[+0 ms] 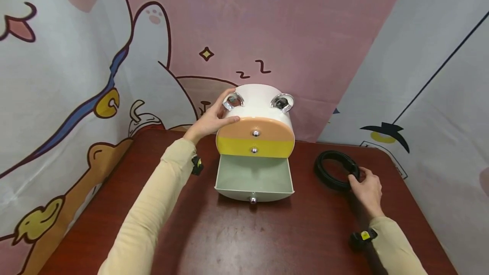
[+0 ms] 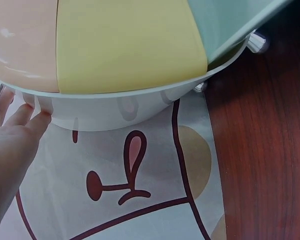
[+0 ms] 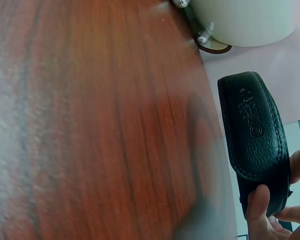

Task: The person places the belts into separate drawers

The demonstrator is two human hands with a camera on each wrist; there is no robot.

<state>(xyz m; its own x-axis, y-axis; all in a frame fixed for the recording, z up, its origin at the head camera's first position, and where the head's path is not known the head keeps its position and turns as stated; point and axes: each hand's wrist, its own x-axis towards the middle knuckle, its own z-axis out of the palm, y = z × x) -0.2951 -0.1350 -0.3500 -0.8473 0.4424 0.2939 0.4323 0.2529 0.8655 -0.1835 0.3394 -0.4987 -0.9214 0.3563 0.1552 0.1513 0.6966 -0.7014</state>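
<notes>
My left hand rests on the upper left side of a white, rounded drawer box, beside its silver left eye; the thumb reaches the front edge. In the left wrist view the fingertips press against its white shell. The box has an orange drawer and a yellow drawer, both pushed in, and a pale green bottom drawer, pulled out with nothing inside. To the right, my right hand pinches a coiled black leather belt, whose embossed, stitched strap shows in the right wrist view.
The box stands on a dark red wooden table near its back edge. A cloth printed with cartoon animals hangs right behind and along the sides. Small round silver knobs stick out from the drawer fronts.
</notes>
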